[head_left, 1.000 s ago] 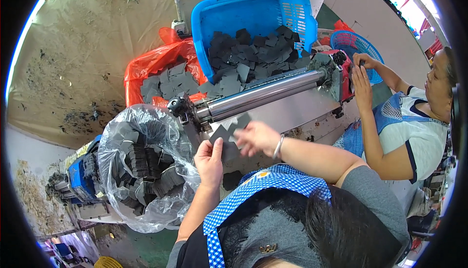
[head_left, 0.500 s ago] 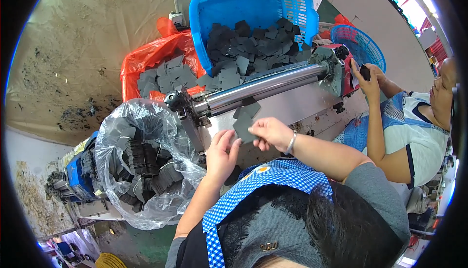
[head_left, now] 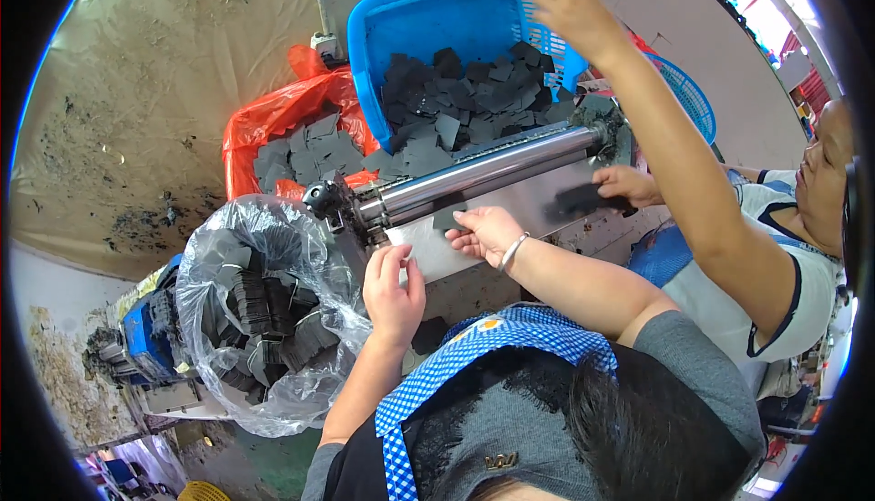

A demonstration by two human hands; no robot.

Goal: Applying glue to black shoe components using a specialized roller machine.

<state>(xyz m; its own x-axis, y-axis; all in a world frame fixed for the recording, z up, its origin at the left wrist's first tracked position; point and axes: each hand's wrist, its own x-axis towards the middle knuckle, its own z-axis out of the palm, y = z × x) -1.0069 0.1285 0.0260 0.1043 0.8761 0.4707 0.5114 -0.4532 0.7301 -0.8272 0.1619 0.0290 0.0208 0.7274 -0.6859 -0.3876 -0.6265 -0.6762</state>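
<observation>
Between the thumb and fingers of my right hand [head_left: 489, 235] is a thin dark grey square sheet [head_left: 444, 219], held just in front of a shiny steel roller [head_left: 492, 171]. Another black piece [head_left: 449, 200] shows at the roller's lower edge, partly covered. My left hand [head_left: 395, 299] hovers beside the metal plate [head_left: 424, 253] of the roller machine, fingers apart and holding nothing. Left of it, a clear plastic bag [head_left: 205, 319] contains stacked dark grey squares [head_left: 260, 296].
Behind the roller stand a blue basket [head_left: 428, 4] and a red plastic bag [head_left: 241, 132], both with loose dark squares. At right, a co-worker's raised hand [head_left: 579, 18] is over the basket's edge; their other hand [head_left: 631, 186] holds a blurred black bundle [head_left: 585, 198] near the roller.
My right hand has carried the sheet up toward the roller. My left hand has come off the sheet and shifted left. The co-worker's arm has swung up across the machine's right end.
</observation>
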